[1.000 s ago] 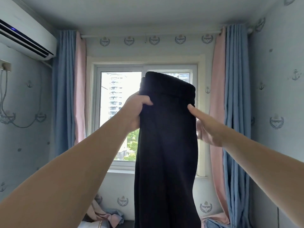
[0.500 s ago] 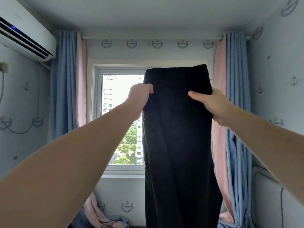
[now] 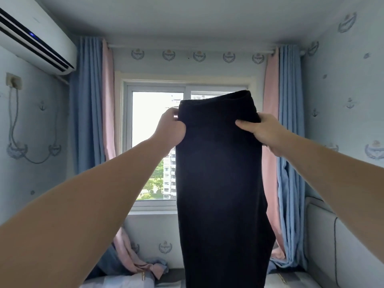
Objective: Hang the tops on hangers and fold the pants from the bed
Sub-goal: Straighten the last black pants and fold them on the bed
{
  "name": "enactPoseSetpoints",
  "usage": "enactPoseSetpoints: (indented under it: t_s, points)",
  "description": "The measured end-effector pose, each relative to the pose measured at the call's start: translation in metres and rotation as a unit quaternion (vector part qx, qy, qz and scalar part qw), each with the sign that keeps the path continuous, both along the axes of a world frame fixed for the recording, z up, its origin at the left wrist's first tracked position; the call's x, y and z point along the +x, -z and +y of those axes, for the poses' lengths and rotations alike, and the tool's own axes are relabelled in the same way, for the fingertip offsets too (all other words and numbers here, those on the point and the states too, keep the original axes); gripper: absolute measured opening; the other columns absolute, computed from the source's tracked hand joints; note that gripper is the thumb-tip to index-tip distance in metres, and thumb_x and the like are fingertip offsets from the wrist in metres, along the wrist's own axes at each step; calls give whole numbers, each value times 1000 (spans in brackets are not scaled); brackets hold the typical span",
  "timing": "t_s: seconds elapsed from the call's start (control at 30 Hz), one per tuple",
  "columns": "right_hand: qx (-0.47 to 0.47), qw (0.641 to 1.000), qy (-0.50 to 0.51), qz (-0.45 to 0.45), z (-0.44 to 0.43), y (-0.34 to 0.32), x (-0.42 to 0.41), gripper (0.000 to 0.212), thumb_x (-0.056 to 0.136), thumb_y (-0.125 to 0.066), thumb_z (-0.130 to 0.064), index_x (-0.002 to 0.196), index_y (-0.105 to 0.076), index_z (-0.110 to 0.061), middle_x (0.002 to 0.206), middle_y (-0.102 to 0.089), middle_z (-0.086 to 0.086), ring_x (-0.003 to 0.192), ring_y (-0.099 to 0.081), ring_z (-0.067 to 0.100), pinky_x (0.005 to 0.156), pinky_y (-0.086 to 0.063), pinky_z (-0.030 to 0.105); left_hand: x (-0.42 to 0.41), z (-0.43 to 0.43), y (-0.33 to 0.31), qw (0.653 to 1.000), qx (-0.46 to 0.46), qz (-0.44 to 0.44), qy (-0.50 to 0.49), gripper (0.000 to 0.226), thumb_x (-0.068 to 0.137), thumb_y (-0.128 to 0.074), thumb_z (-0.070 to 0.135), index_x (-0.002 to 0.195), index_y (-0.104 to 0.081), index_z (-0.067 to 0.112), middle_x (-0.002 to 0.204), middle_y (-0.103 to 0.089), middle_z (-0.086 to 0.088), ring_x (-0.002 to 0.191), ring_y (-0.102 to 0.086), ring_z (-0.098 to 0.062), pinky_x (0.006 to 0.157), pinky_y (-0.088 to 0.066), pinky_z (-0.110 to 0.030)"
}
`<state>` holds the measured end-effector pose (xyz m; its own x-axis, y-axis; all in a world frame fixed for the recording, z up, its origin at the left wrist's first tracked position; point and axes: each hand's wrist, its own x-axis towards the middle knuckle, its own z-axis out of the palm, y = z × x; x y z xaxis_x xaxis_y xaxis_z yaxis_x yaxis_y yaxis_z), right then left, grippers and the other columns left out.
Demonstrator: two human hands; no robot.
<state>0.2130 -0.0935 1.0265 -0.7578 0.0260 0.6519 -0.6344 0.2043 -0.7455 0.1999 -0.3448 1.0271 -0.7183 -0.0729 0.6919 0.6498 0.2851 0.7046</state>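
pants: long black soft-fabric pants [image 3: 220, 183] hang before the white-framed window [image 3: 154, 113], waistband up, long axis vertical | left hand [image 3: 171, 127]: pinches the waistband's edge nearer the window's middle | right hand [image 3: 259, 132]: clamped on the opposite edge, level, equally near | next: probably fold lengthwise

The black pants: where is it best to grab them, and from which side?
The waistband, at its two ends, one hand from each side, as the left hand and right hand do. The pants hang straight from it.
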Motion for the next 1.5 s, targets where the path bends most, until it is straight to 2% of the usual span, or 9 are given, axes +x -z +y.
enactPoseSetpoints:
  t_s: [0.17, 0.37, 0.53, 0.7, 0.83, 1.1, 1.2, 1.33, 1.5]
  points:
    - [0, 1000, -11, -12, -22, 17, 67, 7, 90, -74, -29, 91, -68, -30, 78, -74, -21, 68, -70, -5, 50, -49, 8, 70, -23, 18, 1000, 8, -2, -12, 38, 86, -44, -6, 107, -56, 24, 91, -63, 6, 75, -61, -9, 47, -44, -15]
    - [8, 999, -22, -44, -39, 42, 141, 7, 91, -72, -35, 89, -69, -29, 82, -76, -19, 72, -71, -2, 56, -50, 11, 158, -41, 41, 999, 10, -1, -46, 29, 84, -49, 4, 89, -54, 32, 90, -60, 11, 78, -58, -4, 59, -41, -23]
    - [6, 998, -43, -51, -49, 47, 194, 13, 89, -74, -35, 92, -72, -22, 85, -77, -14, 75, -74, 3, 61, -53, 16, 216, -59, 44, 998, -8, -25, -59, 24, 80, -50, 6, 89, -55, 27, 97, -59, 5, 88, -57, -13, 69, -46, -31]
    - [3, 998, -43, -54, -64, 50, 222, 20, 87, -76, -36, 97, -72, -19, 87, -78, -11, 75, -74, 7, 66, -54, 22, 252, -73, 50, 997, 4, -49, -55, 25, 75, -52, 9, 93, -58, 26, 104, -63, -3, 101, -62, -26, 88, -51, -46]
    - [11, 996, -52, -71, -76, 65, 223, 15, 86, -77, -34, 92, -73, -20, 84, -77, -12, 73, -74, 5, 55, -53, 13, 257, -88, 68, 996, -8, -76, -50, 29, 69, -53, 15, 95, -59, 25, 103, -64, -1, 98, -63, -23, 76, -50, -38]
    - [44, 991, -41, -121, -119, 125, 168, 14, 83, -79, -33, 76, -79, -21, 86, -78, -8, 76, -75, 9, 71, -54, 25, 196, -135, 139, 990, 8, -133, -54, 37, 75, -54, 9, 111, -60, 19, 98, -66, 0, 92, -65, -19, 70, -48, -33]
    - [60, 985, -56, -150, -147, 168, 128, 8, 84, -78, -34, 77, -80, -39, 89, -79, -7, 79, -76, 10, 76, -55, 28, 157, -159, 185, 984, 27, -172, -50, 42, 64, -55, 15, 105, -62, 19, 90, -69, 2, 82, -68, -16, 64, -49, -28]
    - [77, 969, -56, -228, -188, 247, 48, 7, 84, -79, -32, 78, -82, -28, 90, -79, -5, 81, -76, 12, 74, -56, 25, 83, -202, 268, 971, 44, -232, -48, 40, 55, -54, 18, 95, -61, 22, 88, -69, 0, 76, -68, -16, 57, -50, -27]
    - [108, 931, -60, -345, -251, 373, -75, 12, 86, -78, -23, 96, -79, -15, 93, -79, 1, 88, -76, 21, 84, -60, 35, -29, -259, 405, 931, 64, -350, -79, 36, 60, -54, 15, 96, -63, 14, 92, -72, -6, 90, -69, -25, 80, -59, -45]
